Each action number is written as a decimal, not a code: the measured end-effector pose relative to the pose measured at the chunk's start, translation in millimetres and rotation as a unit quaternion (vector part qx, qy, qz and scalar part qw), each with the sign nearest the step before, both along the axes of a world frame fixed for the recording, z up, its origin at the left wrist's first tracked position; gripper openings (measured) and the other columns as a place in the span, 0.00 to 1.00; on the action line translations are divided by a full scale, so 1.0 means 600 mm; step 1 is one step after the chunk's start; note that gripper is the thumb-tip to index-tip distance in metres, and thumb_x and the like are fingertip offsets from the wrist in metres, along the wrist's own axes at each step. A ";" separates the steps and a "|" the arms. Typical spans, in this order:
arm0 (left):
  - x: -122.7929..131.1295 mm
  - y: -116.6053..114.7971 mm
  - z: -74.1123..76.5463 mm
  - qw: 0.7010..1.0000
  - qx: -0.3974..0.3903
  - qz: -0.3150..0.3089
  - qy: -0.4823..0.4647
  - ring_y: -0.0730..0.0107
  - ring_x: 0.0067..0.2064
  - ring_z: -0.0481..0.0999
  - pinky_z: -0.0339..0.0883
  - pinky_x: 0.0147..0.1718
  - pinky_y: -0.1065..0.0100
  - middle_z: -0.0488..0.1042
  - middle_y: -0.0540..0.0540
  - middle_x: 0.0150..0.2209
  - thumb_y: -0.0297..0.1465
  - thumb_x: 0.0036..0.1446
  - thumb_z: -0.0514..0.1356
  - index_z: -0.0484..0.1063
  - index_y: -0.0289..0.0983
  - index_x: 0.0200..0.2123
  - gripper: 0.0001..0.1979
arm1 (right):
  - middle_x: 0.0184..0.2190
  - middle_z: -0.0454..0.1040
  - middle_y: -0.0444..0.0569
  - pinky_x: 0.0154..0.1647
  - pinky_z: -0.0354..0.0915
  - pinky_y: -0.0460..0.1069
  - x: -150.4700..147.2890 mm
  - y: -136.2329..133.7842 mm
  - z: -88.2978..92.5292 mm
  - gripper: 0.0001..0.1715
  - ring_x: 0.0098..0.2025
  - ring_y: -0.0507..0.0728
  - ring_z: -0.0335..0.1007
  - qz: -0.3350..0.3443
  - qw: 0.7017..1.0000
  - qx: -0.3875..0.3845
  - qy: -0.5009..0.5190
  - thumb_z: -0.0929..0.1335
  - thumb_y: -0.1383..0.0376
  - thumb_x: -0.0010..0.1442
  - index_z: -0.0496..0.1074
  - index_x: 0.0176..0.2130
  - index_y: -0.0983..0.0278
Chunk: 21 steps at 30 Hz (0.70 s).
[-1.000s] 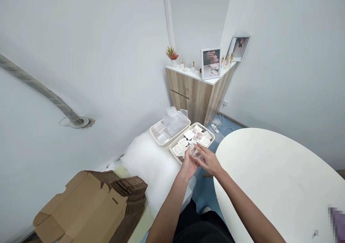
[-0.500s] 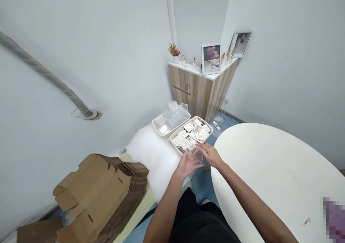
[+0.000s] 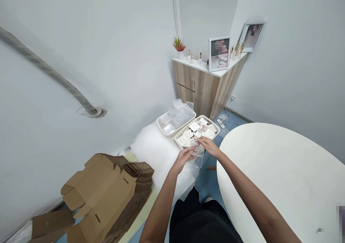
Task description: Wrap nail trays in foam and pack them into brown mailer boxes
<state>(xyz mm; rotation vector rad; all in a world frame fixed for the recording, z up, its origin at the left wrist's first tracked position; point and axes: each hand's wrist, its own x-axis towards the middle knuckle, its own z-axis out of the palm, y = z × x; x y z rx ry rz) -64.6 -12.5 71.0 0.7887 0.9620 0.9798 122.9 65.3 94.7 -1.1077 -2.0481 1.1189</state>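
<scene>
I grip a clear plastic case point(image 3: 198, 150) between the fingertips of my left hand point(image 3: 183, 159) and right hand point(image 3: 208, 145), above the near edge of a white basket point(image 3: 217, 133) full of printed cards point(image 3: 188, 134). Along its left edge sits a second basket point(image 3: 178, 131) of clear cases point(image 3: 180, 118). My right forearm crosses the round table's point(image 3: 258, 156) left edge.

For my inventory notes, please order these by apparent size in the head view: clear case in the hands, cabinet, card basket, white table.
1. White table
2. Cabinet
3. Card basket
4. Clear case
</scene>
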 end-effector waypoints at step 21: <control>-0.160 0.055 -0.044 0.960 -0.113 0.254 -0.032 0.59 0.46 0.80 0.66 0.57 0.52 0.79 0.39 0.42 0.36 0.60 0.62 0.75 0.34 0.45 0.13 | 0.47 0.77 0.55 0.62 0.53 0.58 -0.148 0.083 -0.124 0.16 0.53 0.59 0.68 0.147 0.906 0.213 -0.335 0.61 0.72 0.63 0.74 0.44 0.64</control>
